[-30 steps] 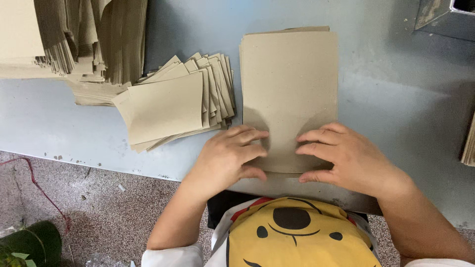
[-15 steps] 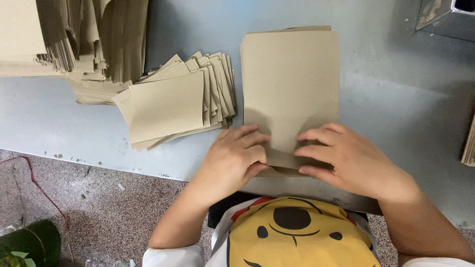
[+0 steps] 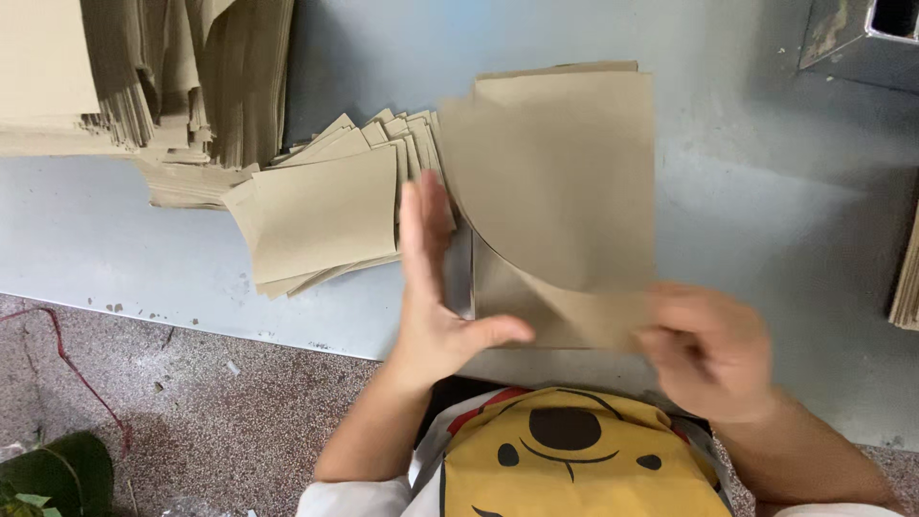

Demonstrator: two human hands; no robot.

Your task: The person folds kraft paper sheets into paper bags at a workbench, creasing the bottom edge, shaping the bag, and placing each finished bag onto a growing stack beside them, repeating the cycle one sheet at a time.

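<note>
While the head view shows only one moment of the work, it gives a fair sense of progress: a fanned pile of finished folded sheets (image 3: 321, 215) lies on the grey table (image 3: 766, 211) to the person's left, so a good number of pieces look already done, and tall stacks of brown paper (image 3: 144, 86) at the far left suggest plenty remains. The top brown sheet (image 3: 565, 182) lies straight ahead on a low stack (image 3: 507, 297), its near left part lifted and curling over toward the right. The right hand (image 3: 708, 349), blurred, seems to pinch the sheet's near edge, though the exact grip cannot be made out. The left hand (image 3: 436, 297) stands on edge just beside the curl, fingers straight and together, thumb spread out toward the stack, holding nothing. Judged from this, the current piece is mid-fold, with its crease not yet pressed. Compared with the frame half a second earlier, both hands have come off the near edge, where they lay flat and close together on the sheet, and the sheet itself has risen from flat into this curl; the pile and stacks are unchanged.
</note>
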